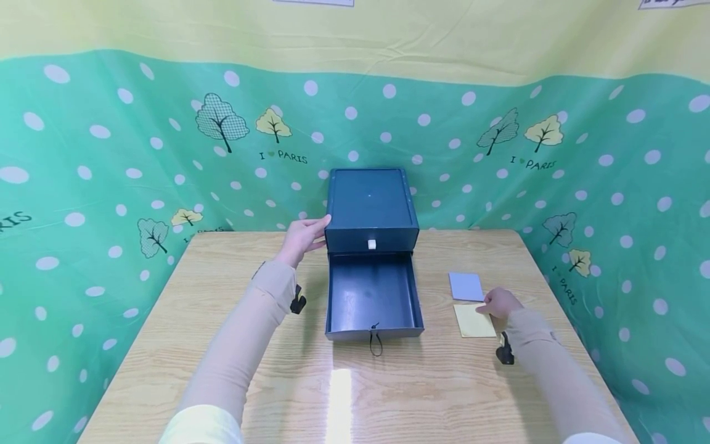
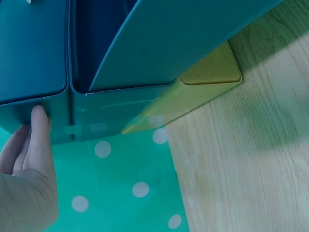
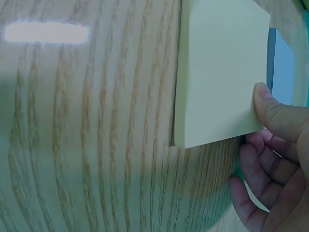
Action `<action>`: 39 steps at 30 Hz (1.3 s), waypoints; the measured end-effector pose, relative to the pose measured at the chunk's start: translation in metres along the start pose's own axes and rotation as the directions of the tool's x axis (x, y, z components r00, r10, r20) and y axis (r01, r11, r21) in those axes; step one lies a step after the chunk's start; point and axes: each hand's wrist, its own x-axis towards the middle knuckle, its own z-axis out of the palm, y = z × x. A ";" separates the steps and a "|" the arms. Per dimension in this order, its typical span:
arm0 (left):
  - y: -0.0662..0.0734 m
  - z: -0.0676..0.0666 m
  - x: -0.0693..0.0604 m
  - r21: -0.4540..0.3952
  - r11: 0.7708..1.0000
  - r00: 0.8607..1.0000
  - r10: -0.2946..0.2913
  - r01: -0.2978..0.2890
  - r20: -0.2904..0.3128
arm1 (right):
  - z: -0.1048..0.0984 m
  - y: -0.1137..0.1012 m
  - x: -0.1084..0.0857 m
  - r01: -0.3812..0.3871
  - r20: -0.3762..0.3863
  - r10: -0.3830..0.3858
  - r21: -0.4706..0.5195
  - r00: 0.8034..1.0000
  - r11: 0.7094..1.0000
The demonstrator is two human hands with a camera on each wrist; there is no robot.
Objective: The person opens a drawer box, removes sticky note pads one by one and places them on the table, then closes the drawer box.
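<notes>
One right hand point(image 1: 501, 302) has its grip clamped on the corner of a square, pale yellow pad of paper point(image 1: 471, 322), thumb on top and curled fingers at the edge below; that hold seems chosen because so low a pad offers little purchase except at its rim. The yellow pad is on the right side of the surface point(image 1: 421, 394), a pale wood-grain tabletop. Just beyond it lies a square, light blue pad point(image 1: 466, 287), flat and untouched, both pads placed within easy reach of the right arm.

To the left of the pads stands a dark blue, box-shaped plastic drawer cabinet point(image 1: 370, 197). The left hand point(image 1: 302, 237) touches its upper left side with fingers extended, its grip apart rather than wrapped around anything, probably to steady the cabinet. The upper drawer, with a small white knob point(image 1: 372, 244), is closed. The dark blue lower drawer point(image 1: 349, 336) is pulled out toward the person, which leaves its bare inside exposed; a thin black cord loop point(image 1: 376, 347) hangs at its front, likely serving as a pull. Behind everything hangs a green cloth with white dots point(image 1: 366, 132)
</notes>
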 end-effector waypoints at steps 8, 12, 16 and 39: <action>-0.001 0.001 0.001 -0.004 1.000 1.000 0.002 -0.002 -0.004 | 0.001 -0.003 -0.003 -0.059 -0.015 0.059 -0.018 0.998 0.998; 0.000 0.001 0.001 -0.003 1.000 1.000 0.005 -0.005 -0.004 | -0.002 -0.005 -0.004 -0.088 -0.017 0.088 -0.037 0.996 0.995; 0.000 0.000 0.000 0.000 1.000 1.000 0.000 0.000 -0.005 | -0.004 -0.007 -0.007 -0.119 -0.007 0.119 -0.036 0.993 0.992; 0.000 0.001 -0.001 -0.009 1.000 1.000 -0.005 0.005 -0.003 | 0.000 -0.008 -0.015 -0.160 -0.025 0.160 0.012 0.987 0.987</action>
